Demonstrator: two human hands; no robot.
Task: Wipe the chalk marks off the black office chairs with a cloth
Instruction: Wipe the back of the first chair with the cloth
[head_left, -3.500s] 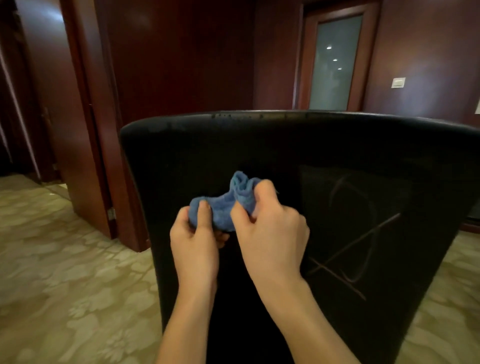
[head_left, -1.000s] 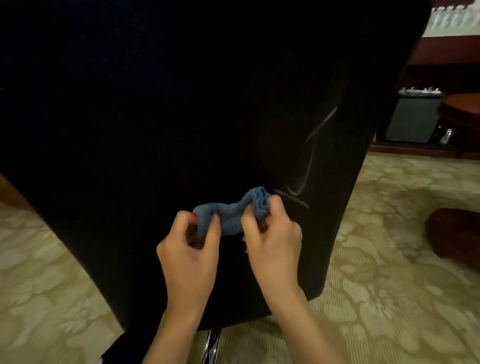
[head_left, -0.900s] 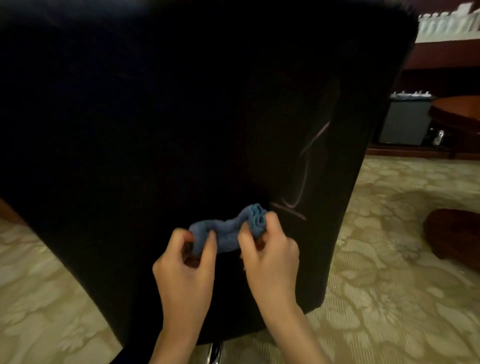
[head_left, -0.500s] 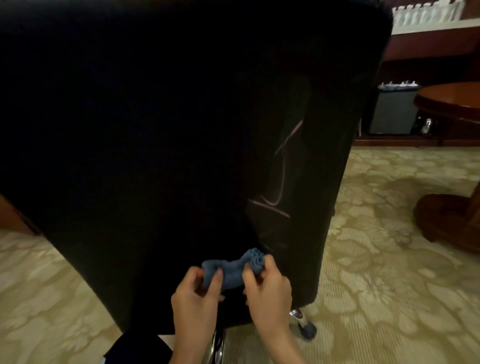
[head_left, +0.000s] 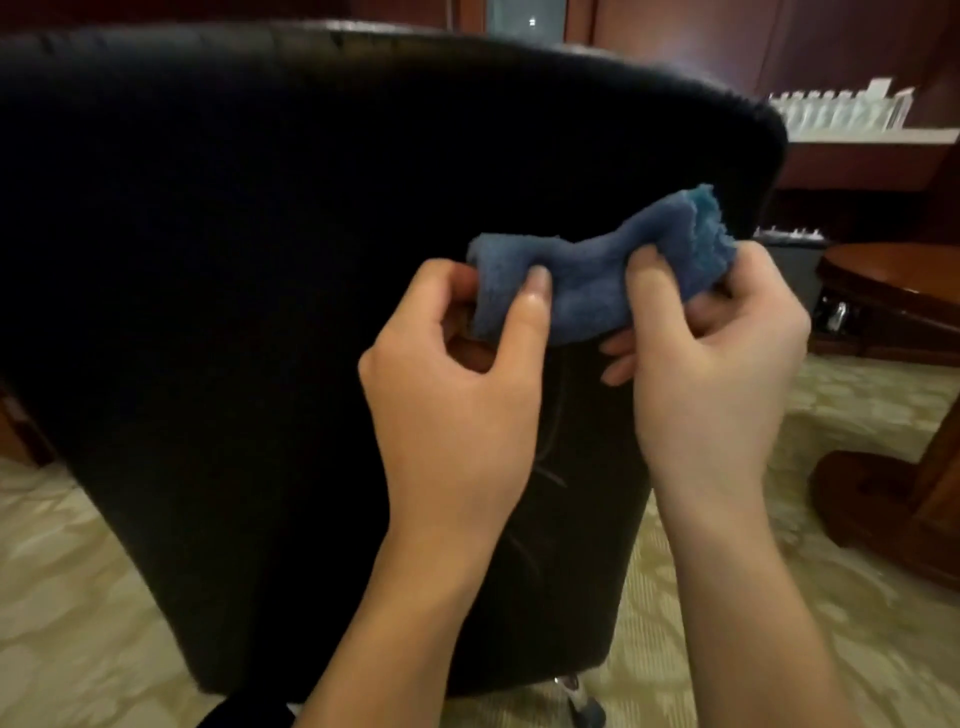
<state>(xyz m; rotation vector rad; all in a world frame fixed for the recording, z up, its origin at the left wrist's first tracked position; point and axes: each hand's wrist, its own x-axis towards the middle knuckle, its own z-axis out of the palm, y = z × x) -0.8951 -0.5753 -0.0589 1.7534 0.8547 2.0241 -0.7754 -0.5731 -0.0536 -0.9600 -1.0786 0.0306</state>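
Chair back: The black office chair (head_left: 260, 312) stood with its back panel facing me and filled most of the view. Only faint chalk marks (head_left: 550, 467) showed on it, thin pale lines low on the panel towards its right edge, in the gap between my two wrists.

Step in hand: I judged I was bunching the cloth into a firm pad before pressing it to the panel. To do it well I would have gathered the loose end into the palm, left one flat face outward, and carried it down to the lines below my hands.

Left grip: My left hand (head_left: 452, 395) was curled, thumb and forefinger pinching the left end of the blue cloth (head_left: 587, 280). The other fingers were folded in behind the fabric.

Cloth: It hung stretched between both hands in front of the upper right part of the chair back. Whether it touched the panel I could not tell.

Right grip: My right hand (head_left: 717, 374) was likewise closed, thumb pressing the cloth's right end while the fingers wrapped beneath it. A ruffled tuft stuck up above that thumb.

Risk: I reckoned a loosely held cloth would smear the chalk rather than lift it.

Far right: A wooden tabletop (head_left: 893, 270) stood beyond the chair's right edge, well apart from my hands.
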